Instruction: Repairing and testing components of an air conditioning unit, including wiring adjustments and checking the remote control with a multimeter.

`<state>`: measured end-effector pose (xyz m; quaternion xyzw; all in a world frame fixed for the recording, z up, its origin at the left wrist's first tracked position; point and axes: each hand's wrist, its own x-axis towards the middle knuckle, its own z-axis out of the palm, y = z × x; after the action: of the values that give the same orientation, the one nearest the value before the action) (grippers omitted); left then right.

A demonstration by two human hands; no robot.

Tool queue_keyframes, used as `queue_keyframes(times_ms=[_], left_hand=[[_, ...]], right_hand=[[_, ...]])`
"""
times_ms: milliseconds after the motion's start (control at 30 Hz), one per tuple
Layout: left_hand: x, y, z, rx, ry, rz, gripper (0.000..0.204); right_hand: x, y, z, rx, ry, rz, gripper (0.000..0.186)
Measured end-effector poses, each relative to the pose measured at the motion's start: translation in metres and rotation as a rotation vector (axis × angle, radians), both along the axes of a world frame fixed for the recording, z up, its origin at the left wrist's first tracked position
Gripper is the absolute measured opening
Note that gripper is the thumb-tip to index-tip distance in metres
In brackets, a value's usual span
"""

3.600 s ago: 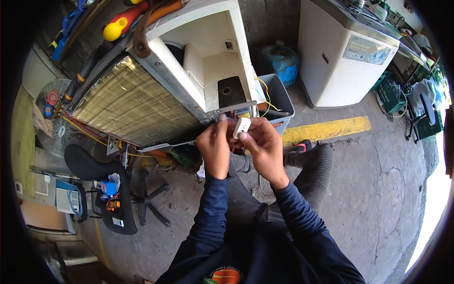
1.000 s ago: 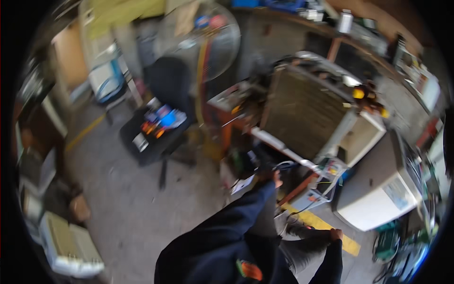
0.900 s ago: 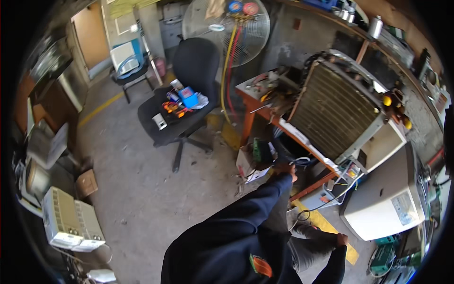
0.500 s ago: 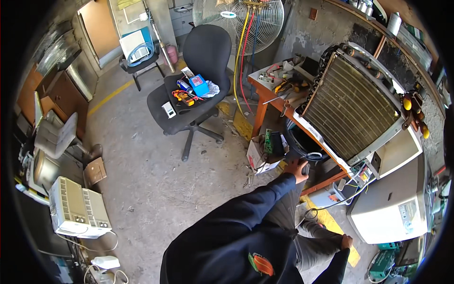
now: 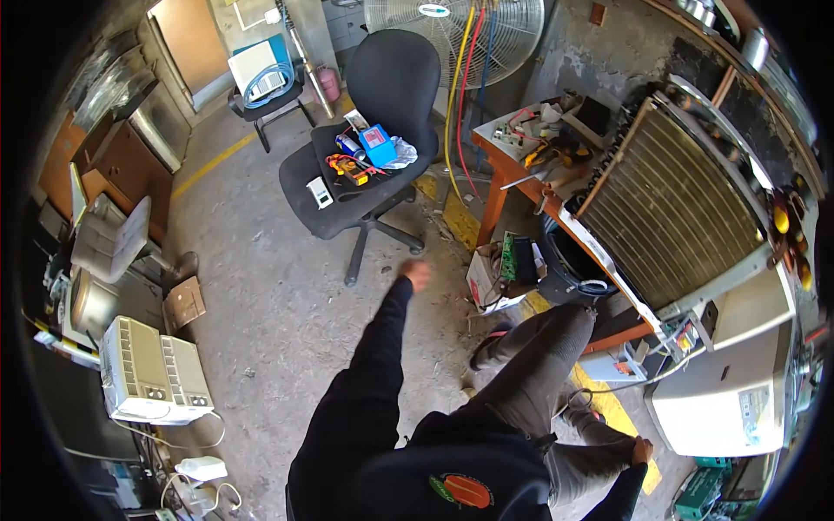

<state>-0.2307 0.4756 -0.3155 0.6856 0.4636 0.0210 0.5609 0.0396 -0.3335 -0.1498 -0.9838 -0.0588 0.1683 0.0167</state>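
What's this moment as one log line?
left hand: outstretched near black fabric office chair | right hand: on grey-trousered knee | seat: blue rectangular box, white rectangular device

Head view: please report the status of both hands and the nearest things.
Left hand extended, blurred, grip unclear. Right hand at right knee. Office chair beyond left hand, blue box on it.

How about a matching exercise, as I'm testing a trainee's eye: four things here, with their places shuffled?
1. Left hand
2. Right hand
3. Blue box
4. Caged fan

A. Behind the yellow hose
B. On the seat of the swivel chair
C. Held out over the concrete floor
D. Against the trouser leg

Pairs: 1-C, 2-D, 3-B, 4-A
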Motion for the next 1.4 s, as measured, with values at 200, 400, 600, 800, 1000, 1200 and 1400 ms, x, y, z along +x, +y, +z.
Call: queue_keyframes(times_ms=[200,400,600,800,1000,1200,1400], left_hand=[[-0.165,0.276,0.042,0.962,0.355,0.752,0.033],[-0.157,0.299,0.092,0.724,0.366,0.925,0.037],[-0.082,0.287,0.137,0.594,0.629,0.797,0.049],[-0.176,0.328,0.134,0.656,0.677,0.768,0.06],[-0.166,0.189,0.143,-0.204,-0.954,0.819,0.049],[-0.056,-0.091,0.263,-0.952,-1.39,0.213,0.051],[-0.003,-0.191,0.309,-0.887,-1.175,-0.172,0.05]], right_hand=[[0.024,0.041,-0.031,0.135,0.009,0.139,0.044],[0.024,0.017,0.005,0.089,-0.034,0.066,0.043],[0.013,-0.011,0.006,0.111,-0.121,-0.049,0.042],[0.042,0.034,-0.014,0.205,-0.134,-0.105,0.042],[0.044,0.004,-0.003,0.188,-0.111,-0.115,0.043],[0.047,0.018,-0.041,0.212,-0.08,-0.066,0.041],[-0.047,0.119,0.052,0.285,0.013,0.134,0.036]])
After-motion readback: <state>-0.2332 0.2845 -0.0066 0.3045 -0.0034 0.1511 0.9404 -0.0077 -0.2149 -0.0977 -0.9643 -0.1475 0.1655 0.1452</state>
